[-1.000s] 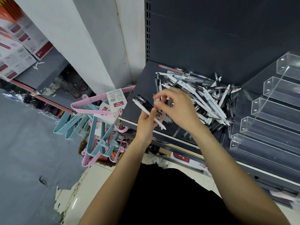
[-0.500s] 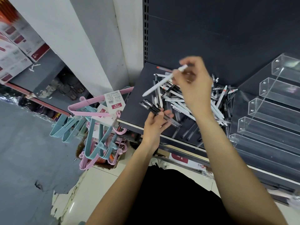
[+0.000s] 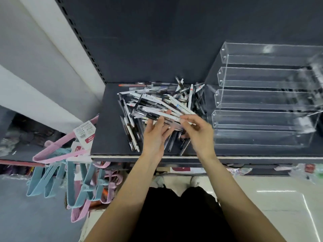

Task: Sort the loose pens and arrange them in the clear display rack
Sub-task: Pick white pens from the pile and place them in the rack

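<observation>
A: Surface?
B: Dark grey shop shelf (image 3: 111, 137) with a dark back panel; white wall to the left, pale tiled floor below. Pink and blue plastic hangers (image 3: 73, 172) hang off the shelf's left end.
A: Change from half a second back?
B: Right hand (image 3: 197, 133) was raised over the heap with a white pen; now it is low at the heap's near edge, beside the left hand (image 3: 153, 137). View also swung right, so more of the rack shows.
A: Hands now?
B: Right: fingers curled, pinching one long white pen (image 3: 174, 116). Left: palm up, fingers loosely spread under several dark pens, thumb on top.
A: Pens, rack?
B: Loose heap of black and white pens (image 3: 157, 103) mid-shelf, criss-crossed. Clear acrylic tiered display rack (image 3: 262, 102) just to its right; contents hard to make out.
</observation>
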